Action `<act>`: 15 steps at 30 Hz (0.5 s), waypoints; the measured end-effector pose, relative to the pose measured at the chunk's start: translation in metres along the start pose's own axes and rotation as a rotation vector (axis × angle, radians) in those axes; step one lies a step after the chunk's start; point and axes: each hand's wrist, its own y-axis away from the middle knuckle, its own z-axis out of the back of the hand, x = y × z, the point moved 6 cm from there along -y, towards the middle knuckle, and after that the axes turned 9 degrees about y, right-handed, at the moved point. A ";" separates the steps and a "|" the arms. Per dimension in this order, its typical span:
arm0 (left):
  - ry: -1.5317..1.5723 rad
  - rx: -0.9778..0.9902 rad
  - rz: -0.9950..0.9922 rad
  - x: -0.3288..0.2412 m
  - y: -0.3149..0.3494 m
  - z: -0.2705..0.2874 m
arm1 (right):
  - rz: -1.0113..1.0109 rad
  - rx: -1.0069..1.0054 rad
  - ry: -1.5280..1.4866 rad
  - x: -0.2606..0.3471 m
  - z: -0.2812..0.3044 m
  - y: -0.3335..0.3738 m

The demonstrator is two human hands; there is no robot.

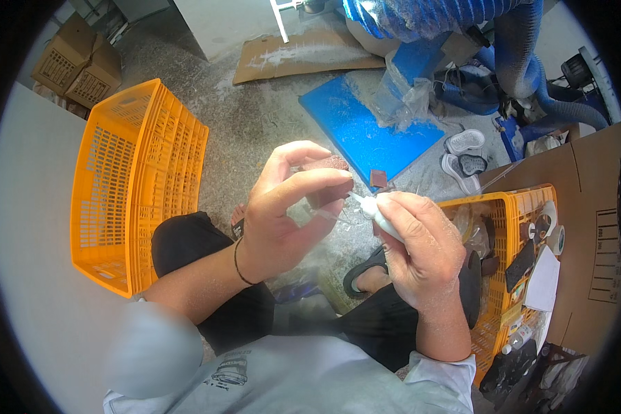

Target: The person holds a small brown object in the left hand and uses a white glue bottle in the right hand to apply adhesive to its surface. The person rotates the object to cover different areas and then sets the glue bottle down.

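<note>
Between the thumb and fingers of my left hand point(272, 217) is a reddish-brown, rough-surfaced piece point(322, 197), partly covered by the fingers. My right hand point(426, 252) is closed round a small white squeeze bottle point(370, 206) with a thin nozzle. The nozzle points left at the brown piece and is very close to it; whether they touch I cannot tell. Both hands are raised over my lap, side by side. Beyond them, a small flat brown square point(378, 179) lies at the near edge of a blue board point(331, 110) on the floor.
Yellow plastic crates stand at my left point(134, 186) and right; the right crate point(493, 341) has assorted items along its rim. A cardboard panel point(579, 179) rises beyond it. Shoe soles point(464, 142), clear plastic point(400, 93) and blue hoses point(517, 55) are at the far right.
</note>
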 end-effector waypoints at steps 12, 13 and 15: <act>-0.003 0.013 -0.004 -0.004 -0.003 0.000 | -0.016 0.006 -0.006 -0.003 0.001 0.000; 0.006 0.015 -0.007 -0.004 -0.003 0.000 | -0.023 0.013 -0.012 -0.004 0.001 0.000; 0.040 0.010 -0.004 -0.004 -0.004 0.000 | -0.046 0.022 0.009 -0.009 0.001 -0.001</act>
